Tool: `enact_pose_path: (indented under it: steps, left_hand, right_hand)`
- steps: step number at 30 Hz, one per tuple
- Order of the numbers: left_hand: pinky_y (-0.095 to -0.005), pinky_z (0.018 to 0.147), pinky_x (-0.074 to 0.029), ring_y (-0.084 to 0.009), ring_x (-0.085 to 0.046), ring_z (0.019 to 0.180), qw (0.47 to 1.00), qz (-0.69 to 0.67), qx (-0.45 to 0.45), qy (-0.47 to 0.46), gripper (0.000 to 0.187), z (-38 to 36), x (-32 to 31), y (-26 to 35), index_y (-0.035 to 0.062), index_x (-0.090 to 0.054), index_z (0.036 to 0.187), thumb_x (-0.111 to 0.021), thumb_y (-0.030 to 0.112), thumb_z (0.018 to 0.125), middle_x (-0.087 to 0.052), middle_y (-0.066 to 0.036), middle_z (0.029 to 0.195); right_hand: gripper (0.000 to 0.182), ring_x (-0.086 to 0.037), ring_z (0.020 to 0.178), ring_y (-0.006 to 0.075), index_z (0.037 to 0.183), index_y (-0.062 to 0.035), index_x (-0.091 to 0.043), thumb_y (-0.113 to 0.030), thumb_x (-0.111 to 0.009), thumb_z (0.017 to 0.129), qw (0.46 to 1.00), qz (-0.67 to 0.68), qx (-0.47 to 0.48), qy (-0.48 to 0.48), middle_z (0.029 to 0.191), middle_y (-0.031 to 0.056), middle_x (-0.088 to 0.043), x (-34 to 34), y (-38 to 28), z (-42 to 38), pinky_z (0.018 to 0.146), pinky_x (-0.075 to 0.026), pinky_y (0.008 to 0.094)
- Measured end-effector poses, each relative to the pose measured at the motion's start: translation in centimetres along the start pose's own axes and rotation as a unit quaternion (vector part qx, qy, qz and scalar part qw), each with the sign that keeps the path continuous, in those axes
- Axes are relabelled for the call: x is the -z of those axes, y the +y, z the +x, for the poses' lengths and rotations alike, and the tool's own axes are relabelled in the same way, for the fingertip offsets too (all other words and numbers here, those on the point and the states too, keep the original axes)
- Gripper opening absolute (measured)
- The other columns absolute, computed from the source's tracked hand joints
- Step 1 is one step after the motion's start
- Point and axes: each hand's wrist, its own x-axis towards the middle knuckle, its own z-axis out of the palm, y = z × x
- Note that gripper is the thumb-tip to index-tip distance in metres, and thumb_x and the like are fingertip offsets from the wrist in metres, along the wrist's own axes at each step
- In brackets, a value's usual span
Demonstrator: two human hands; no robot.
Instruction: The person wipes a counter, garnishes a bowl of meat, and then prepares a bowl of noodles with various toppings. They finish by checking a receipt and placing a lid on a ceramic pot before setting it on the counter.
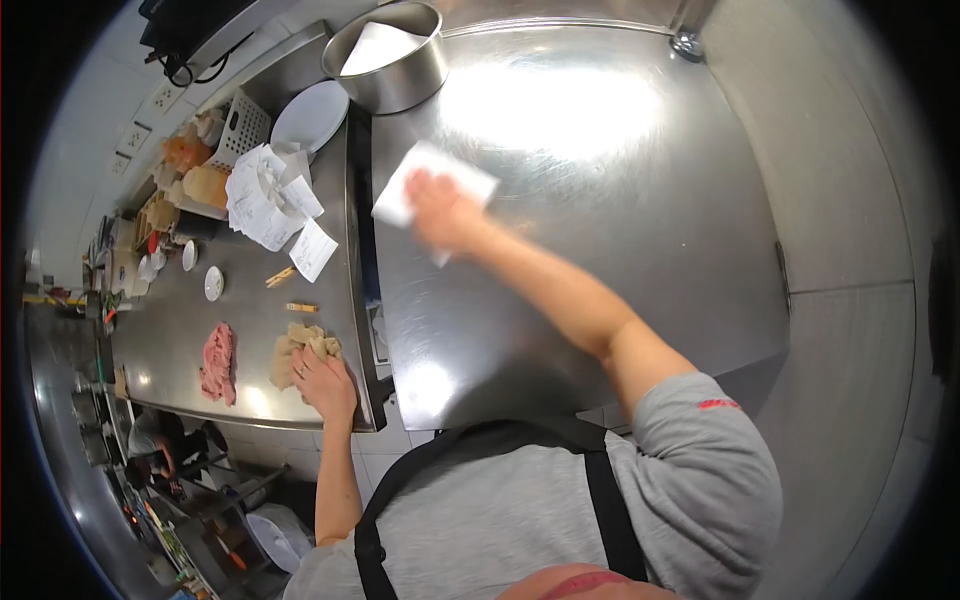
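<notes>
Right hand [445, 212] pressed flat on white paper towel [428, 180], thin, limp, tears easily; left hand [325, 380] resting on beige rag [300, 350], steel desk [600, 250].

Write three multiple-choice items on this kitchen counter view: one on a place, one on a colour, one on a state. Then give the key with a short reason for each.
1. Where does the metal pot stand?
A. at the far edge of the steel counter
B. on the floor
C. under the left hand

2. What colour is the cloth under the right hand?
A. red
B. white
C. black

3. How does the left hand sit?
A. raised in the air
B. gripping the pot
C. resting on a beige rag at the counter's near edge

Key: 1 A, the pot stands at the far end of the counter, beside a white plate. 2 B, the cloth shows white against the shiny steel. 3 C, the fingers lie on the crumpled beige rag, beside a pink rag.
</notes>
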Motion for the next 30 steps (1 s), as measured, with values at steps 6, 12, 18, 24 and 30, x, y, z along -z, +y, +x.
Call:
enact_pose_path:
  steps: [6, 12, 18, 24, 30]
  left_hand:
    - [-0.0533, 0.094, -0.03, -0.043, -0.034, 0.114, 0.996, -0.031, -0.082, -0.031, 0.043, 0.4, 0.8, -2.5, -0.0034, -0.041, 0.119, -0.047, 0.019, 0.083, -0.037, -0.024, 0.128]
    - [-0.0541, 0.094, -0.028, -0.0407, -0.032, 0.118, 0.99, -0.077, -0.111, -0.035, 0.044, 0.7, 0.8, -3.8, -0.0001, -0.042, 0.119, -0.05, 0.022, 0.081, -0.037, -0.022, 0.129]
    - [-0.0493, 0.099, -0.026, -0.0353, -0.032, 0.122, 0.985, -0.125, -0.119, -0.014, 0.047, 0.9, 0.1, -4.7, 0.0042, -0.043, 0.122, -0.054, 0.024, 0.08, -0.037, -0.015, 0.133]
    - [-0.0495, 0.099, -0.025, -0.0351, -0.03, 0.123, 0.982, -0.147, -0.118, -0.007, 0.048, 0.8, -0.3, -4.8, 0.0046, -0.042, 0.123, -0.054, 0.025, 0.08, -0.036, -0.014, 0.135]
    - [-0.0507, 0.1, -0.023, -0.0375, -0.029, 0.123, 0.983, -0.138, -0.12, -0.012, 0.05, 1.1, -0.3, -4.7, 0.0024, -0.04, 0.122, -0.055, 0.021, 0.079, -0.034, -0.018, 0.134]
  right_hand:
    - [0.047, -0.044, 0.116, 0.0333, 0.123, 0.0054, -0.043, -0.02, -0.045, 0.084, 0.924, 0.119, -0.36, 0.054, 0.125, 0.0221, -0.046, 3.2, 7.8, -14.2, 0.097, -0.033, 0.0424]
    - [0.047, -0.033, 0.126, 0.0301, 0.121, 0.0015, -0.046, -0.029, -0.048, 0.085, 0.602, -0.134, -0.787, 0.014, 0.13, 0.0172, -0.043, 2.7, 3.8, -36.3, 0.099, -0.028, 0.0502]
    - [0.049, -0.045, 0.118, 0.0328, 0.116, 0.0067, -0.052, -0.016, -0.051, 0.072, 0.924, -0.153, -0.343, 0.064, 0.121, 0.0244, -0.051, 4.0, -10.6, -10.4, 0.102, -0.03, 0.0436]
    - [0.045, -0.029, 0.131, 0.0299, 0.123, 0.0009, -0.049, -0.022, -0.043, 0.084, 0.908, -0.054, -0.41, 0.066, 0.14, 0.0166, -0.034, 2.2, -11.8, -23.2, 0.104, -0.022, 0.0538]
    - [0.048, -0.036, 0.122, 0.0367, 0.125, 0.0043, -0.04, -0.02, -0.044, 0.084, 0.664, 0.145, -0.731, -0.057, 0.131, 0.0257, -0.038, 6.0, -1.6, -26.4, 0.097, -0.03, 0.0507]
